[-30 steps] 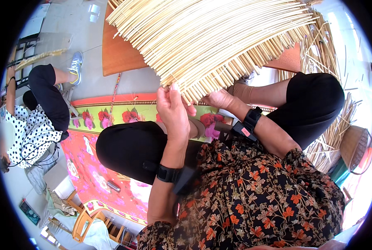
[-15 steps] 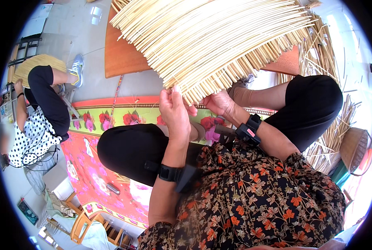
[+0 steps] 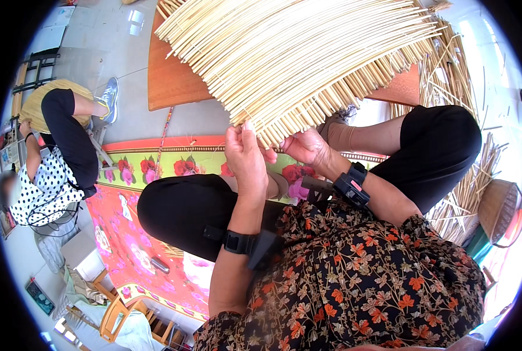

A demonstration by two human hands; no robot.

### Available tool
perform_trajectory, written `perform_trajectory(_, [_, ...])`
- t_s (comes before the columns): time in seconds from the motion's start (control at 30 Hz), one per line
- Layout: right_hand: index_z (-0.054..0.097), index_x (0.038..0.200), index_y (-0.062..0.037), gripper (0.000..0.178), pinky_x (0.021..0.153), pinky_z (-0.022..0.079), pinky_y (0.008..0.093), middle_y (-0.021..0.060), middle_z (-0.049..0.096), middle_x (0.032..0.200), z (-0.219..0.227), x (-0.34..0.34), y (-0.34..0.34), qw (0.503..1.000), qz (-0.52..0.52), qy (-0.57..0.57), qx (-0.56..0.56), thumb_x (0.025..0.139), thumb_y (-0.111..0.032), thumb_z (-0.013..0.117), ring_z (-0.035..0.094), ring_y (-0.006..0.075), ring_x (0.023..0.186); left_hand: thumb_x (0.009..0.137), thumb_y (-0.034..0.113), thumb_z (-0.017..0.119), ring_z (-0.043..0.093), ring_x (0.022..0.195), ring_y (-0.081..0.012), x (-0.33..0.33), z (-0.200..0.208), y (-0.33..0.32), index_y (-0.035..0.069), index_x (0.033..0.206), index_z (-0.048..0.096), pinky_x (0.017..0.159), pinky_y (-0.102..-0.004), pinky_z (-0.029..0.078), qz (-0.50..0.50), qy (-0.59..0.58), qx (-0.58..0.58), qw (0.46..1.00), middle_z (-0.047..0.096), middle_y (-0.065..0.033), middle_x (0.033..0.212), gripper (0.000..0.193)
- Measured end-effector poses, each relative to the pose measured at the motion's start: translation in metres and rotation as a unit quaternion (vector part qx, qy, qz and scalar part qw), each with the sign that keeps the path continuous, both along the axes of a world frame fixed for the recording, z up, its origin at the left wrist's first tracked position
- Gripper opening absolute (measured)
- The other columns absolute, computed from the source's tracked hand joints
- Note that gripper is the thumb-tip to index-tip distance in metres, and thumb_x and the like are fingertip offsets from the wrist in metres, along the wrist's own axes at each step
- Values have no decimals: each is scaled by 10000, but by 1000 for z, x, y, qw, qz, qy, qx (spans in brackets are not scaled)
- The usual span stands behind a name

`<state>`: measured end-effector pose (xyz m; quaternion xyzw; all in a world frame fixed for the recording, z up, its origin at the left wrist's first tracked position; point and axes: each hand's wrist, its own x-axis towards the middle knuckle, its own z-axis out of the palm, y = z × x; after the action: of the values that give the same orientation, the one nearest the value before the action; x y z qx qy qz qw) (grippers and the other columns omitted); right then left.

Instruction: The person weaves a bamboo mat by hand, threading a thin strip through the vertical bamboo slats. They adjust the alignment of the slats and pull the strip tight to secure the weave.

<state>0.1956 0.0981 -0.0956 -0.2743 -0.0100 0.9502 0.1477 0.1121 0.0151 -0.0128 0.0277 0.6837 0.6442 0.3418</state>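
Woven panel of pale cane sticks, fanned across the upper centre of the frame over a brown wooden board. Left hand at its lower edge, fingers closed on the stick ends. Right hand just beside, under the same edge, fingers curled, grip hidden, cannot tell. Loose canes at right; flowered mat below; another person at left.

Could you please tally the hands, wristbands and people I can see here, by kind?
Hands at the cane mat: 2, left hand and right hand
Black wristbands: 2, left band and right band
People: 2, the wearer and a co-worker
Total: 6
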Motion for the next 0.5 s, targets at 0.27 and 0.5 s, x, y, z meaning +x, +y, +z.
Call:
perform_trajectory(0.27, [590, 1140, -52, 329, 749, 532, 323, 77, 659, 1014, -20, 9, 6, 998, 25, 33, 42, 990, -340, 538, 617, 170, 849, 1026, 276, 492, 526, 415, -96, 0, -3, -1, 31, 970, 486, 339, -214, 408, 1, 1, 0, 1000, 602, -65, 658, 251])
perform_trajectory(0.5, [582, 1213, -56, 312, 914, 510, 444, 101, 635, 1182, -41, 8, -4, 987, 76, 88, 110, 970, -252, 585, 600, 227, 1086, 1030, 252, 482, 526, 412, -97, -1, -4, 0, 35, 959, 483, 337, -214, 405, 0, -3, -3, 1000, 599, -64, 649, 228])
